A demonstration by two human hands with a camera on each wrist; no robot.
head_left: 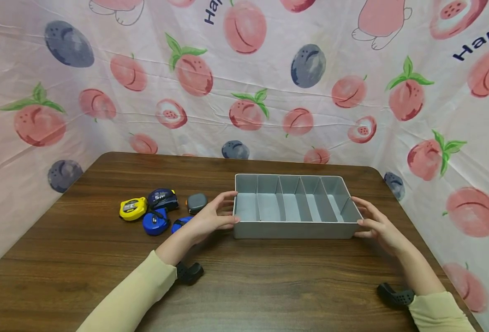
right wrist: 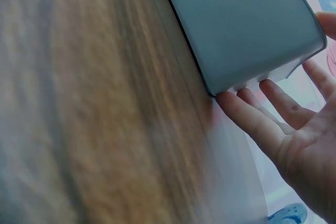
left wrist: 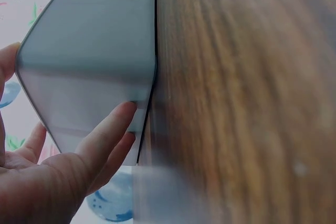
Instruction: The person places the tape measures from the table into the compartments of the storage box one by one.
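Note:
A grey divided storage box, split by thin walls into several compartments, rests on the wooden table between both hands. At its left end, my left hand touches the end wall with spread, fairly straight fingers, the thumb by the front corner. The left wrist view has the fingertips against the grey wall, low down near the tabletop. My right hand touches the opposite end in the same way. In the right wrist view, fingertips meet the box's lower edge, and the thumb is up at the rim.
Left of the box lie several tape measures: a yellow one, a dark blue one, a blue one, a grey one, and another blue one partly behind the left forearm. A fruit-print cloth hangs behind the table.

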